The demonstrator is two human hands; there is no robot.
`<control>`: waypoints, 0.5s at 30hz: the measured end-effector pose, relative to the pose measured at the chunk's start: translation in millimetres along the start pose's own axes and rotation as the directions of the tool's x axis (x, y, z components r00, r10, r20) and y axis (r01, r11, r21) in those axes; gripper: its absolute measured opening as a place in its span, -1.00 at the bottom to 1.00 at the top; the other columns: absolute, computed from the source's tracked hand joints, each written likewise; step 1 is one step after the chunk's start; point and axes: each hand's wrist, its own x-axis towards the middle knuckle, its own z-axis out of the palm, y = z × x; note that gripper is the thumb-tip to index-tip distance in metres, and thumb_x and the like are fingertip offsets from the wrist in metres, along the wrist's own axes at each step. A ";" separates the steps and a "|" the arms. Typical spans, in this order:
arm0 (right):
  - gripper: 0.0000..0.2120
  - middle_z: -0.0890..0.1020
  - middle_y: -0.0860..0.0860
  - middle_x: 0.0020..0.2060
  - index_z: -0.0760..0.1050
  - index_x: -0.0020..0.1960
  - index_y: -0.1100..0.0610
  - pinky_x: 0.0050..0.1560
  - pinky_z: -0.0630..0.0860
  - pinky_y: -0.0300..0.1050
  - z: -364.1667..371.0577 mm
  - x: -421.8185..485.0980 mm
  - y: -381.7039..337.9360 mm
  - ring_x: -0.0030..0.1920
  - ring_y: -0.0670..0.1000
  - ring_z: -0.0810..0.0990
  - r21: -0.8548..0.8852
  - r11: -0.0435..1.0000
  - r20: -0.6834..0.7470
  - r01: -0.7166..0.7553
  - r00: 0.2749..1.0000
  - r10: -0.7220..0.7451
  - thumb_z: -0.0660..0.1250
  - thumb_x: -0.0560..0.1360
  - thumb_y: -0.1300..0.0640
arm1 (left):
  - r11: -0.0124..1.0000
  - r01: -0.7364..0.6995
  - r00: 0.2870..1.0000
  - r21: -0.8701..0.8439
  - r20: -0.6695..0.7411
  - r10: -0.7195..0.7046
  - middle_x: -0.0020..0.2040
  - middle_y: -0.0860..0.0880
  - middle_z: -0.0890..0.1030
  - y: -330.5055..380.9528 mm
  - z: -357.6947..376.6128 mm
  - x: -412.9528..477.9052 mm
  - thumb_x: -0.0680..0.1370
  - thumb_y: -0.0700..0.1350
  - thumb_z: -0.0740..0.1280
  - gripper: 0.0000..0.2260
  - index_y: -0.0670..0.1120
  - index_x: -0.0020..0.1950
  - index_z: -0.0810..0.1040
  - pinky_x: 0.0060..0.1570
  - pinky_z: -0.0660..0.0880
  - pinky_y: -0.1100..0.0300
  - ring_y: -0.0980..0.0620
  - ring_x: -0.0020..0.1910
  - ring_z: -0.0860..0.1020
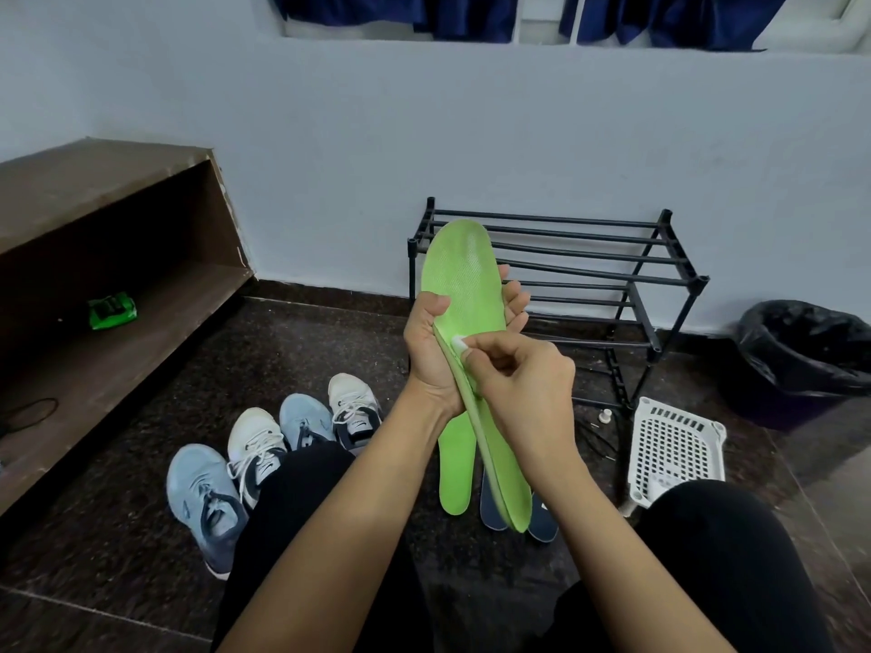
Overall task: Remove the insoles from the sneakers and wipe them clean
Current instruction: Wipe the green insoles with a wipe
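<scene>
The right hand [523,384] pinches a small white wipe [458,342] against the long bright-green foam insole [464,285]; the left hand [431,351] grips that insole upright, fingers [516,299] wrapped behind. Below them, another green insole [456,468] lies on the floor.

Both forearms bare, extended forward from the lower edge and converging at centre. Left hand [431,344] raised, palm turned inward, thumb pressed across the near face of the held green insole [464,280] — fingers wrapped behind its far edge. Right hand [523,384] just beside, knuckles up, fingertips pinched on a small white wipe [458,342] against that insole.
</scene>
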 end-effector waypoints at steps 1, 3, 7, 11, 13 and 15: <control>-0.93 0.67 -0.08 -0.34 0.69 -0.11 0.07 -0.25 0.42 -0.49 2.5 -0.2 1.2 -0.29 -0.16 0.60 -0.003 1.000 -0.022 0.001 1.000 -0.001 0.44 0.44 0.18 | 1.000 -0.002 1.000 0.008 -0.010 0.002 0.11 -0.21 0.57 -0.6 0.4 -0.5 0.16 0.07 0.51 -0.17 -0.27 0.34 0.43 0.30 0.43 0.04 -0.13 0.15 0.55; -0.93 0.66 -0.07 -0.35 0.69 -0.11 0.08 -0.27 0.39 -0.53 6.0 0.8 3.5 -0.29 -0.14 0.59 -0.012 1.000 -0.070 0.019 0.997 -0.020 0.43 0.44 0.19 | 1.000 -0.007 1.000 0.024 -0.024 0.008 0.12 -0.21 0.54 -2.2 0.4 -0.8 0.16 0.07 0.50 -0.15 -0.27 0.37 0.40 0.35 0.38 0.02 -0.14 0.18 0.52; -0.91 0.67 -0.03 -0.35 0.69 -0.13 0.08 -0.28 0.40 -0.50 10.5 7.2 6.7 -0.31 -0.11 0.59 -0.035 0.997 -0.132 0.065 0.989 -0.069 0.43 0.43 0.23 | 0.999 -0.014 0.999 0.035 -0.035 0.015 0.13 -0.22 0.52 -4.4 -0.5 0.2 0.17 0.07 0.49 -0.12 -0.27 0.40 0.37 0.37 0.35 0.01 -0.15 0.19 0.51; -0.88 0.69 -0.04 -0.29 0.68 -0.12 0.07 -0.20 0.50 -0.33 15.1 9.7 7.6 -0.32 -0.09 0.61 -0.087 0.989 -0.159 0.119 0.979 -0.131 0.41 0.43 0.25 | 0.999 -0.027 0.999 0.041 -0.036 0.028 0.11 -0.20 0.54 -3.8 -1.4 0.3 0.16 0.05 0.49 -0.14 -0.26 0.39 0.38 0.32 0.41 0.04 -0.13 0.16 0.53; -0.88 0.69 -0.02 -0.25 0.68 -0.11 0.09 -0.15 0.53 -0.21 15.4 14.4 9.4 -0.28 -0.04 0.63 -0.110 0.984 -0.185 0.141 0.970 -0.159 0.40 0.43 0.26 | 0.999 -0.018 0.999 0.037 -0.048 0.019 0.11 -0.19 0.54 -5.1 -0.8 -0.2 0.16 0.03 0.50 -0.14 -0.25 0.39 0.37 0.23 0.47 0.07 -0.11 0.13 0.54; -0.88 0.70 0.01 -0.22 0.68 -0.09 0.10 -0.11 0.53 -0.14 15.2 22.2 10.9 -0.24 0.01 0.64 -0.145 0.981 -0.208 0.127 0.966 -0.156 0.39 0.44 0.25 | 0.998 0.004 0.997 0.057 -0.072 0.000 0.10 -0.18 0.57 -7.5 0.2 -1.3 0.13 0.01 0.50 -0.14 -0.25 0.38 0.40 0.12 0.53 0.10 -0.08 0.08 0.56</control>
